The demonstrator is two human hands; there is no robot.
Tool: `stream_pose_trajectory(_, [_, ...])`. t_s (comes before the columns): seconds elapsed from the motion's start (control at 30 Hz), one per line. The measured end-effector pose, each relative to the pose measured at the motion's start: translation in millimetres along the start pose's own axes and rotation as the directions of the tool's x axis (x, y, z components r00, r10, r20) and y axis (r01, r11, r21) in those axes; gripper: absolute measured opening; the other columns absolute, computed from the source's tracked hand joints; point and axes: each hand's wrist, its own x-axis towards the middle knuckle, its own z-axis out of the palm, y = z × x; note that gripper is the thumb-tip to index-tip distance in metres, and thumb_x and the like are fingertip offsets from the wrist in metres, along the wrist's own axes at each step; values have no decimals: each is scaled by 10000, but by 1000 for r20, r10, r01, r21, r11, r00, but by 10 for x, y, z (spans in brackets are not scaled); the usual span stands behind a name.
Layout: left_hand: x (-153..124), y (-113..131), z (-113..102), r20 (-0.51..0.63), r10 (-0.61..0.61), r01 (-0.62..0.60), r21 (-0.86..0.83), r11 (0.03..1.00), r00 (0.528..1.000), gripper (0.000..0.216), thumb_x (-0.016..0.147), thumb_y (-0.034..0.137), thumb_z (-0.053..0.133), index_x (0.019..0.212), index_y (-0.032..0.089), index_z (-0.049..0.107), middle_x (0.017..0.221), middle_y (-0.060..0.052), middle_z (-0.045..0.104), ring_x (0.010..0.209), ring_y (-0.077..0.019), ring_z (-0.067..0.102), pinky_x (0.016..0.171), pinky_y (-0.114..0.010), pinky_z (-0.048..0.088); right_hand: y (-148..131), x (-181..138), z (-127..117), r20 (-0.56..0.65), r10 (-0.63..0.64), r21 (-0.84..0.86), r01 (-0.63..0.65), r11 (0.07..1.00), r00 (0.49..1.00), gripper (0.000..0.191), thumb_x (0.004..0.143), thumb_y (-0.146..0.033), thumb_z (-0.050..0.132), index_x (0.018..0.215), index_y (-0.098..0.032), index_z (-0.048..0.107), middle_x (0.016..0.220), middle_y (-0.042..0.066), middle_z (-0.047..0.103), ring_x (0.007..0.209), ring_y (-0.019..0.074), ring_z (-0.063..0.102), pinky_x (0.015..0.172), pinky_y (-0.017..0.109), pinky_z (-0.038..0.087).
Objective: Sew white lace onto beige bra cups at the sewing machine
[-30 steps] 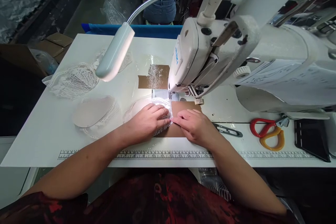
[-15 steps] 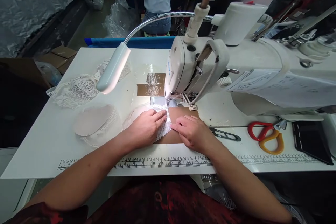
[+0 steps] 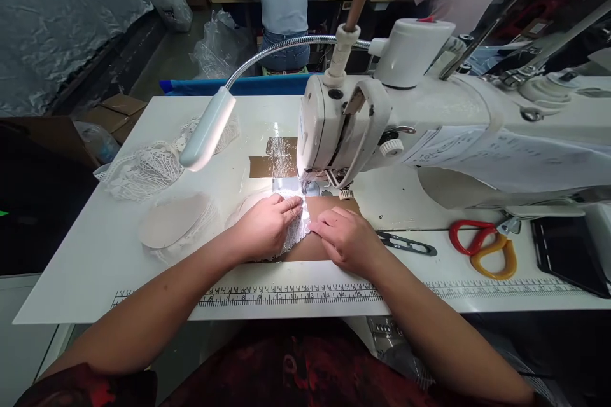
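A piece of white lace fabric [image 3: 296, 236] lies under the needle end of the white sewing machine [image 3: 317, 121]. My left hand [image 3: 267, 224] rests on it, fingers together, index fingertip close to the presser foot [image 3: 304, 187]. With curled fingers, my right hand [image 3: 346, 238] pinches the lace's right edge. Beneath that hand is a brown patch [image 3: 312, 248] on the table. A pale rounded part of the work [image 3: 243, 206] shows left of my left hand, its rest hidden.
On the left lie a beige oval cup with lace [image 3: 172, 224] and more lace pieces [image 3: 143, 168]. A lamp [image 3: 209, 130] hangs over the table. Thread snips [image 3: 408, 243], scissors [image 3: 482, 245] and a black flat device [image 3: 568, 254] lie right. Two people sit beyond.
The head view has shifted slightly, so the machine sits a little further left and lower in the picture. Both hands keep nearly the same place and hold on the lace.
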Motion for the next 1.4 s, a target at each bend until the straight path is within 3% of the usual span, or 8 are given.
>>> stream_pose_trajectory(0.23, [104,-196,-28,55,35,-36,20,999,998,506,815,121,439,1310,71,533,1380,-128,509,957,-247,538,810,-380,468,10,99,-10,53,69,-3,-69,998,996,271,829,-89,442,981,-141,661,804,65,571,760,186,403,663,301,327])
stream_pose_trajectory(0.53, [176,-390,-6,18,74,-76,135,988,997,491,823,122,488,1311,83,532,1380,-133,508,998,-274,525,833,-405,437,6,186,39,40,172,-76,-169,983,984,265,851,-105,440,1012,-150,646,834,63,566,744,183,401,642,314,274])
stream_pose_trajectory(0.77, [83,-330,8,-24,175,-174,55,983,984,391,907,133,423,1270,130,566,1330,-146,547,1024,-250,535,851,-402,450,0,197,21,63,197,-61,-193,979,978,324,861,-93,425,1090,-145,648,838,68,586,742,183,417,638,298,280])
stream_pose_trajectory(1.0, [146,-459,40,-2,181,-180,39,983,984,439,873,98,448,1301,136,538,1357,-93,536,1103,-251,504,905,-398,449,4,231,48,42,249,-100,-244,965,968,368,853,-127,464,1180,-187,621,892,73,610,758,195,449,587,306,247])
stream_pose_trajectory(1.17, [204,-531,39,-46,175,-174,34,984,983,425,859,76,450,1268,120,559,1340,-98,553,1142,-254,496,897,-393,456,6,245,60,28,289,-128,-283,950,957,373,842,-127,473,1174,-205,625,908,75,618,776,206,461,569,319,241])
stream_pose_trajectory(1.4, [236,-579,69,-89,115,-111,51,992,989,434,864,107,460,1281,169,562,1307,-96,576,950,-230,532,790,-372,449,48,223,70,10,289,-60,-288,956,957,416,824,-98,463,1184,-238,618,919,48,617,752,184,460,628,299,300])
